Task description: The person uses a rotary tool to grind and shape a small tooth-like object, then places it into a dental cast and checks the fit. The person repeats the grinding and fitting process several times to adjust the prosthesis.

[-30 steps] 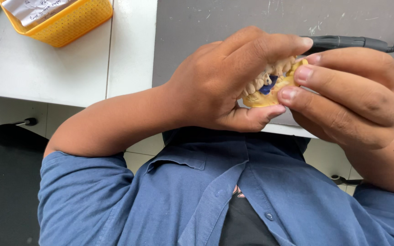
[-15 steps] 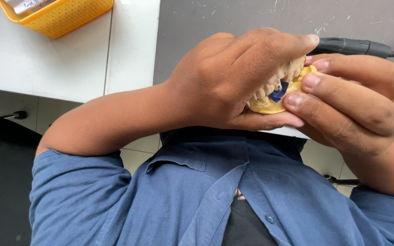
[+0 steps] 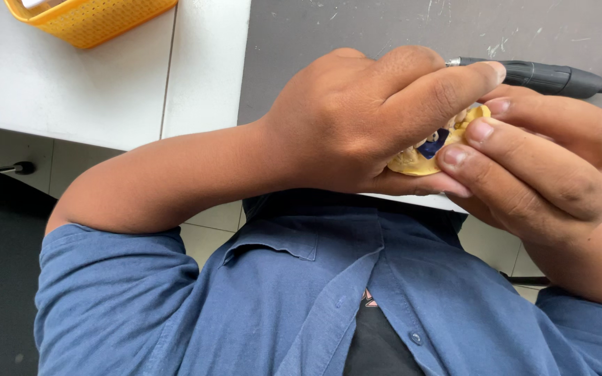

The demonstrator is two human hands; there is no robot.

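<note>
Both hands, the left hand (image 3: 357, 125) and right hand (image 3: 545, 160), grip a yellow dental cast (image 3: 423, 157) whose blue part (image 3: 430, 146) is between the fingertips, so the handling looks unfinished.

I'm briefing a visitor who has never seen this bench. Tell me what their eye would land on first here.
First, the two hands meeting in the middle: the left hand and the right hand together grip a small yellow dental model with a dark blue patch. Just above them a black corded handpiece lies on the grey mat. At the top left corner sits a yellow mesh basket on the white table.
</note>
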